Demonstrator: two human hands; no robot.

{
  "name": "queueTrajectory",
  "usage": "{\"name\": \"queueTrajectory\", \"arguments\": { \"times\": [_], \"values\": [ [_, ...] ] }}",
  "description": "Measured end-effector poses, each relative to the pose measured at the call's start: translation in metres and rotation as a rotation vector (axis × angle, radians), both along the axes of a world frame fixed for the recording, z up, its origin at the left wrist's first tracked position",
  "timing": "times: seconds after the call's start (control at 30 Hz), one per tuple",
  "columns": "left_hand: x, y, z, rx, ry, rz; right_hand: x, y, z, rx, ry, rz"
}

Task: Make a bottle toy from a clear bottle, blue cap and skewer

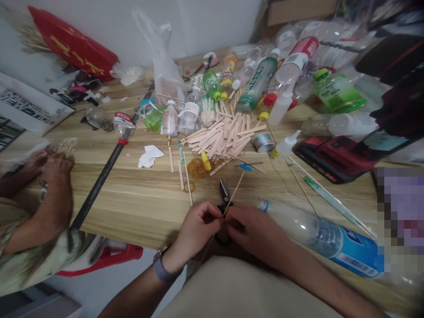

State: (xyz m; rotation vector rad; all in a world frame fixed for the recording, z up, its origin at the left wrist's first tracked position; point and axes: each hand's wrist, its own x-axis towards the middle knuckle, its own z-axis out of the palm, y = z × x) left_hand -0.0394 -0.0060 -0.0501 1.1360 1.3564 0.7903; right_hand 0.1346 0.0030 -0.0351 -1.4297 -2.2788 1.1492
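A thin wooden stick (236,189) slants up and away between my two hands near the table's front edge. My left hand (202,227), with a banded watch on its wrist, pinches the stick from the left. From the right, my right hand (253,229) closes its fingertips on the same stick, close to the left fingertips. Dark-handled scissors (224,190) lie under and just beyond the fingers, their handles partly hidden. Anything small between the fingertips is too small to make out.
Craft sticks (221,137) are piled beyond, near rubber bands (197,168). A large bottle (326,234) lies at the right by a red power tool (334,154). Many bottles crowd the back. Another person's hands (54,165) are at the left, past a black strip (102,176).
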Motion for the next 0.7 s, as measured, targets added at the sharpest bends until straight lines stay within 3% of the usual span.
{"name": "queueTrajectory", "arguments": {
  "times": [0.3,0.7],
  "values": [
    [0.005,-0.014,-0.009,0.263,0.275,-0.008,0.002,0.002,-0.002,0.003,-0.024,-0.009],
    [0.002,-0.014,-0.018,0.74,0.478,-0.149,0.003,0.002,-0.005,0.013,-0.022,-0.042]
  ]
}}
